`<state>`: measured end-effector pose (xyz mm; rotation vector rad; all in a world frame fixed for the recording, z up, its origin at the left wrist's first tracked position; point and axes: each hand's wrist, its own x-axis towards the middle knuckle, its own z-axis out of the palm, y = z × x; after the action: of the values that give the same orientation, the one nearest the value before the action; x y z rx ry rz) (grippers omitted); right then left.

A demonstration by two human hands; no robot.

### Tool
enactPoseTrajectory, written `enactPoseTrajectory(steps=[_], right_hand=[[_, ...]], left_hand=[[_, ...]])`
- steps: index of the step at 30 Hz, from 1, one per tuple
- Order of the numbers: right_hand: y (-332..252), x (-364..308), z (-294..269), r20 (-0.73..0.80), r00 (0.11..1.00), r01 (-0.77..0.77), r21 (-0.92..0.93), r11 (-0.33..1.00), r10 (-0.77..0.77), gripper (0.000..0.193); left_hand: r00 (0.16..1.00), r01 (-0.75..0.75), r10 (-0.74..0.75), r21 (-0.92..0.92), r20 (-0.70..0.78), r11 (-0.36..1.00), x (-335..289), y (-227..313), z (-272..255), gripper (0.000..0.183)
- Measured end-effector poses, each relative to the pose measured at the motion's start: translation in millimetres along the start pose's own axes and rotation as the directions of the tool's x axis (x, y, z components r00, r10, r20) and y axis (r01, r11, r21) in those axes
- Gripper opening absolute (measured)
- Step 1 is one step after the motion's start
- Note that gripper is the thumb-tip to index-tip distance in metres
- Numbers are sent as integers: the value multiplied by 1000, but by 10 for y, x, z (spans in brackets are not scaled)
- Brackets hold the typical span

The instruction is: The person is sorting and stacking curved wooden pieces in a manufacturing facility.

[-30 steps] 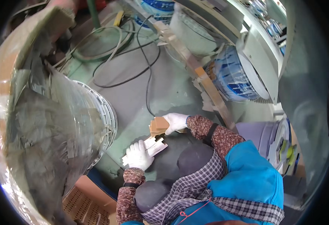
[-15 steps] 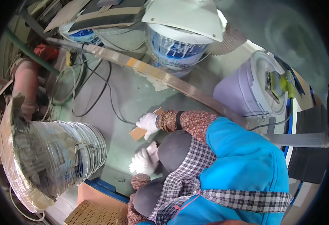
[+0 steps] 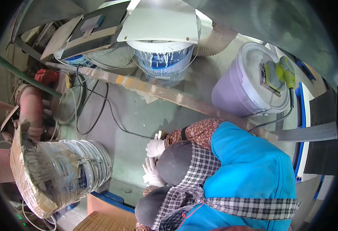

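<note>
My right hand (image 3: 156, 148), in a white glove, is the farther one. It is closed round a small pale piece (image 3: 158, 135) whose narrow ends stick up past the glove. Most of that piece is hidden, so its kind cannot be made out. My left hand (image 3: 153, 172), also gloved, is close below it, fingers stretched and a little apart, with nothing seen in it. Both hands are low over the grey-green floor (image 3: 132, 154), in front of my knees, which wear dark grey knee pads (image 3: 174, 163).
A tape-wrapped stack of buckets (image 3: 86, 165) lies to the left. A lilac bucket (image 3: 228, 86) carries a green power sander (image 3: 282, 73). A paint-streaked bucket (image 3: 161, 63) stands beyond a long bar (image 3: 138, 86). A black cable (image 3: 111, 111) trails towards my right hand.
The brown flat piece under my right hand is no longer seen. The pale block has gone from my left hand, whose fingers are now stretched. My hands are closer together.
</note>
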<state>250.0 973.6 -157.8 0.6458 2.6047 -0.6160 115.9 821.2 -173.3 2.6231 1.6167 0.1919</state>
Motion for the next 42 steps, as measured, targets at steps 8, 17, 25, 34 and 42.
enactPoseTrajectory(steps=[8,17,25,34,42], right_hand=[[-24,-104,156,-157,968,184,-91,979,-197,16],[160,-503,-295,-148,970,168,-179,969,-195,20],[-12,-477,20,-128,950,294,74,953,-284,45],[-49,-920,390,-357,894,99,747,657,271,49],[288,-430,106,-339,854,61,817,573,394,41]], left_hand=[[985,169,-166,-66,47,983,-332,-92,614,57],[982,181,-187,-160,-21,970,-252,197,-346,49],[984,177,-174,-73,47,981,-573,122,-431,52],[887,413,-347,-191,304,890,-319,137,-767,106],[895,435,-413,-124,170,892,-16,-187,-688,90]])
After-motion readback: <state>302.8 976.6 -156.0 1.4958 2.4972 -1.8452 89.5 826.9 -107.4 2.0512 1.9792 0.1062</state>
